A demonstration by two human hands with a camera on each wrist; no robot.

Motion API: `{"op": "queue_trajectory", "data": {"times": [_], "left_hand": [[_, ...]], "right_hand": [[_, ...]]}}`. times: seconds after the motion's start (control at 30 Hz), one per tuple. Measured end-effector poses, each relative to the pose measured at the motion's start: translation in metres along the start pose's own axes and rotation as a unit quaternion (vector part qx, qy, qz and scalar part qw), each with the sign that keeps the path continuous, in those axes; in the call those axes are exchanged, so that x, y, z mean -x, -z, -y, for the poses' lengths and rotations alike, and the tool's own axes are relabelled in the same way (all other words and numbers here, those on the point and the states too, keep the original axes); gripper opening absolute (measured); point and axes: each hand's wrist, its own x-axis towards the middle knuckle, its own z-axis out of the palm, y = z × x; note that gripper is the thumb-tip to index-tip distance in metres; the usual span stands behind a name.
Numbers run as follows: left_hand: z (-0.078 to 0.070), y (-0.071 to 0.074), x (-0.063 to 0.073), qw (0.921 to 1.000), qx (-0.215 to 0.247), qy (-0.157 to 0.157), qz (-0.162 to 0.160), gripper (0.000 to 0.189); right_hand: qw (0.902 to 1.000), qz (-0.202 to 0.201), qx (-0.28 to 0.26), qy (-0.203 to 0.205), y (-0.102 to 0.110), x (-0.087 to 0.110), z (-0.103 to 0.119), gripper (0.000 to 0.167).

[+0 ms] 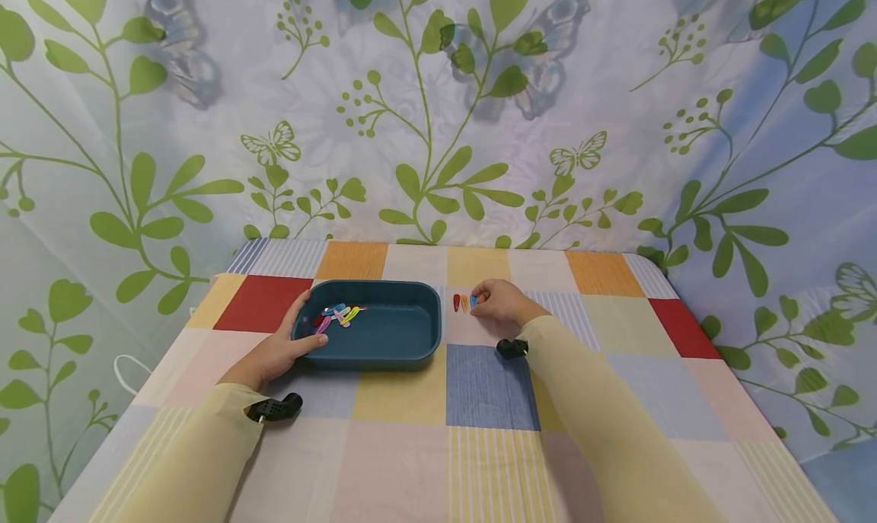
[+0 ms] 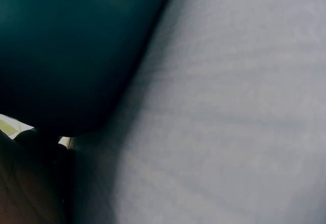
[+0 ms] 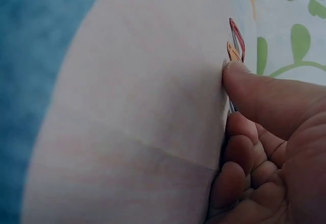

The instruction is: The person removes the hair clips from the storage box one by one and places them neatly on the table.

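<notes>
What the right grip [image 1: 503, 302] is pinching: blue clip [image 1: 473, 301], near tabletop's [image 1: 397, 462] far edge
Clip: probably feeling light, stiff; inviting pinching by its edges
Left grip [image 1: 274, 348]: resting spread against tray [image 1: 370, 363]

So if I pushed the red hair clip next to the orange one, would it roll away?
Probably not: the red hair clip looks slim and flat, so it would likely slide on the patchwork tablecloth. It's probably very light, being tiny beside the right hand. It may feel fairly stiff, since it has a neat, narrow shape.
</notes>
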Motion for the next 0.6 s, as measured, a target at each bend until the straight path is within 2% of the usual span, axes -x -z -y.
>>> {"op": "queue_trajectory", "data": {"times": [0.6], "left_hand": [[-0.0023, -0.0006, 0.0023, 1.0, -0.001, 0.005, 0.0, 0.109]], "right_hand": [[0.9995, 0.009, 0.031, -0.002, 0.0007, -0.0043, 0.0019, 0.041]]}}
